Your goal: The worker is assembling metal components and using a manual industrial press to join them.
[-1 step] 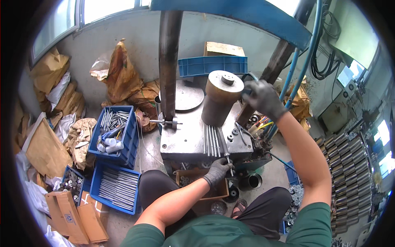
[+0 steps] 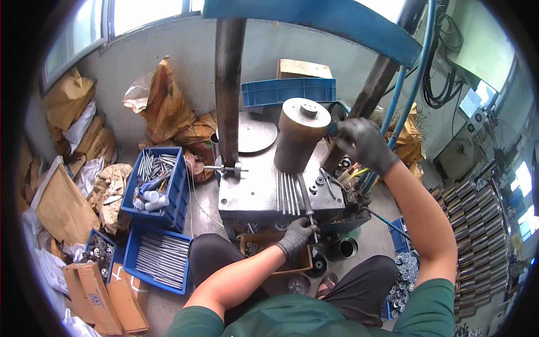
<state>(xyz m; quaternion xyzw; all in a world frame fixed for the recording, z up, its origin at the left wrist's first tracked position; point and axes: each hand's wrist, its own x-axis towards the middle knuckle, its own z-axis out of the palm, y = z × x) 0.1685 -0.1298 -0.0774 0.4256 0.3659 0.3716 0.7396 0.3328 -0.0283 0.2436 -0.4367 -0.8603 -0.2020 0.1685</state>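
Note:
My left hand [image 2: 297, 237], in a dark grey glove, is closed around a slim metal rod [image 2: 312, 220] at the front edge of the steel press table [image 2: 247, 200]. The rod slants away from me over the table toward the base of a heavy steel cylinder [image 2: 293, 143]. Several thin metal rods [image 2: 287, 194] lie side by side just left of it. My right hand [image 2: 368, 143], gloved too, is raised to the right of the cylinder's wide top. Its fingers curl at a small dark-blue part; what they grip is mostly hidden.
Small rings [image 2: 320, 181] and pliers [image 2: 332, 182] lie right of the rods. Press posts [image 2: 229, 95] and blue hoses [image 2: 397, 106] rise around the table. Left stand blue bins [image 2: 184, 191] of metal parts. A wooden box [image 2: 306, 259] sits below; stacked metal tubes [image 2: 471, 241] are at right.
My right hand has shifted slightly down and to the right beside the cylinder's top. My left hand still holds the rod in nearly the same place.

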